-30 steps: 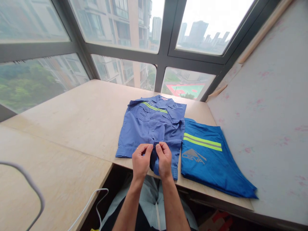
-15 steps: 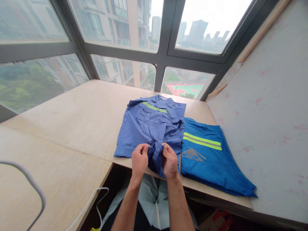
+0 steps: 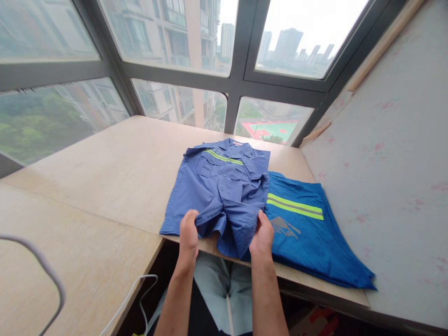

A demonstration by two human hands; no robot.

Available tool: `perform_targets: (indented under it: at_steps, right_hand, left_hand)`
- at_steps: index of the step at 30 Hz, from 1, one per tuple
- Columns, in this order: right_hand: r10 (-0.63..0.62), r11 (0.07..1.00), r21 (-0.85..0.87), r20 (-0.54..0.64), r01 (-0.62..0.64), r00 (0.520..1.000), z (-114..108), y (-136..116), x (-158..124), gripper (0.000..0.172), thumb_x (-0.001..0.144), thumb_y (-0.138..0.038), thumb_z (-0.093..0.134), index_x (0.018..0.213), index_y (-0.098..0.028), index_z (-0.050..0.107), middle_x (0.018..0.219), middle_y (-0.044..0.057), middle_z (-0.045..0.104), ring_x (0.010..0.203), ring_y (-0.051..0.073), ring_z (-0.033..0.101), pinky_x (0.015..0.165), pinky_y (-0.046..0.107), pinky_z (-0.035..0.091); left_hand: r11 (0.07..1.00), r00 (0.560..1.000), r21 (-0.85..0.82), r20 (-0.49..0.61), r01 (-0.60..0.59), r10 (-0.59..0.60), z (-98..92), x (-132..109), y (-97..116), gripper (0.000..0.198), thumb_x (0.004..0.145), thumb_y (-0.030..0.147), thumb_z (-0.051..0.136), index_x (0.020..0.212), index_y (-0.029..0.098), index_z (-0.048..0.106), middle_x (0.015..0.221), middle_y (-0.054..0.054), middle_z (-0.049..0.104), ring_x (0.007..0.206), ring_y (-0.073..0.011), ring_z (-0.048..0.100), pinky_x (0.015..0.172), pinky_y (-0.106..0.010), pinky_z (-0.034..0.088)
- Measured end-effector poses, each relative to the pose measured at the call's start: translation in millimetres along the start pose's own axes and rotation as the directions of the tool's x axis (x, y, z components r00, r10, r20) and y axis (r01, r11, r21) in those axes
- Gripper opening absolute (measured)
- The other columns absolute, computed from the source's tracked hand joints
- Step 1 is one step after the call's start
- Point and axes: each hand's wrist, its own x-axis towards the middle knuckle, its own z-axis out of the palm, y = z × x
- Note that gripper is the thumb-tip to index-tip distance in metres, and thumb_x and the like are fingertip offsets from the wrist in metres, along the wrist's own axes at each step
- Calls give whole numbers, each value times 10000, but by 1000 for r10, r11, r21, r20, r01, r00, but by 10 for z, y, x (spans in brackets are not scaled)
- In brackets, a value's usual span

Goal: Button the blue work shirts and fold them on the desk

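A blue-violet work shirt [image 3: 214,184] with a yellow-green reflective stripe lies front up on the wooden surface, its collar toward the window. My left hand [image 3: 189,232] pinches the lower hem left of the button line. On the other side, my right hand [image 3: 262,234] grips the hem near the shirt's right edge. Between the hands the fabric is lifted and bunched, hanging over the near edge. To the right lies a folded brighter blue garment [image 3: 308,242] with a wide reflective stripe and grey lettering, partly covered by my right hand.
The wooden surface [image 3: 115,168] runs back to the grey window frame [image 3: 182,84]. A wallpapered wall [image 3: 392,186] bounds the right side. A grey cable [image 3: 45,266] and a thin white cable [image 3: 128,296] lie at lower left. Below the near edge are my legs [image 3: 224,280].
My hands have moved apart, left hand leftward and right hand rightward. The two front edges of the shirt, previously held together at the middle, are now spread and the hem gapes.
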Motion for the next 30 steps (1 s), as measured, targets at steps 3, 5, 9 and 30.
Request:
perform_targets:
  at_steps: [3,5,9,30]
  right_hand:
    - [-336,864,-389,29,321,941,0,-66,-62,219,758,-378,637,852,-180,626,832,22,652,815,185,607,778,331,515]
    - [-528,633,-563,189,532,828,31,-180,-165,274,796,-313,600,1029,-171,630,1041,90,655,990,227,597,867,380,499]
    - [-551,314,-515,585,798,595,152,-400,-439,428,837,-95,404,1189,-200,624,1305,109,595,1258,222,503,1077,457,387]
    - [-183,543,-531,681,650,709,202,-29,-419,241,889,-262,513,953,-205,738,967,63,750,898,216,672,849,338,495]
  left_hand:
    - [989,997,145,78,-39,28,48,-45,16,354,744,462,572,592,216,369,595,56,339,573,-101,316,537,-228,297]
    - [972,984,228,177,-65,24,76,-80,35,429,791,512,541,586,227,293,572,60,256,544,-95,237,502,-244,225]
    - [938,920,316,391,-139,5,101,-123,82,497,832,539,502,580,231,205,561,57,173,531,-87,168,498,-264,169]
    - [390,652,524,591,-758,474,61,-191,122,530,733,-3,437,1200,170,618,1305,-126,605,1222,-238,558,1036,-414,472]
